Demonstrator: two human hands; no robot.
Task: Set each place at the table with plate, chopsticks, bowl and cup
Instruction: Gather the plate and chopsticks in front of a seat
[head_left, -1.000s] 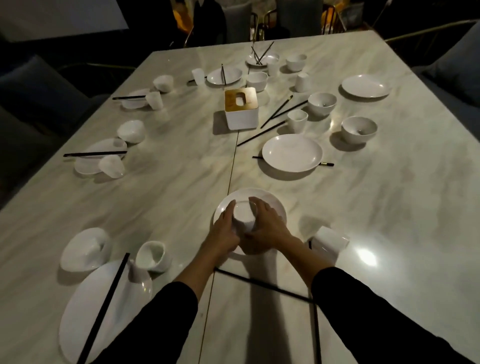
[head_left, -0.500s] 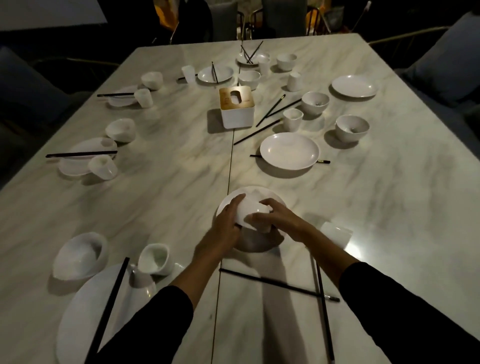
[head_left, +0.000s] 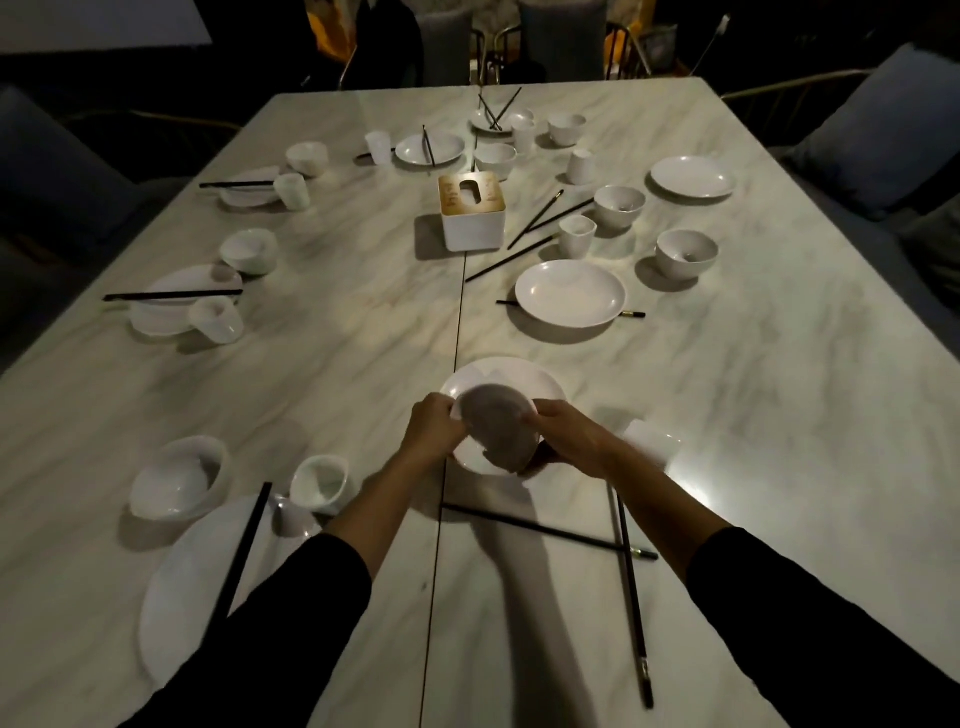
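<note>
Head camera: the person's left hand (head_left: 434, 428) and right hand (head_left: 569, 439) each grip a tilted, motion-blurred small white bowl (head_left: 498, 423) just above a round white plate (head_left: 498, 366). Two black chopsticks (head_left: 540, 531) lie crossed at the plate's six o'clock on the pale marble table (head_left: 779, 415).

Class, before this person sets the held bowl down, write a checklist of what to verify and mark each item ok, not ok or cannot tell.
1. Left hand and right hand both grip the bowl: ok.
2. Bowl upright: not ok, tilted.
3. Plate lies under the bowl: ok.
4. Near chopsticks laid side by side: not ok, they cross.
5. Cup right of the plate upright: cannot tell, blurred.
</note>
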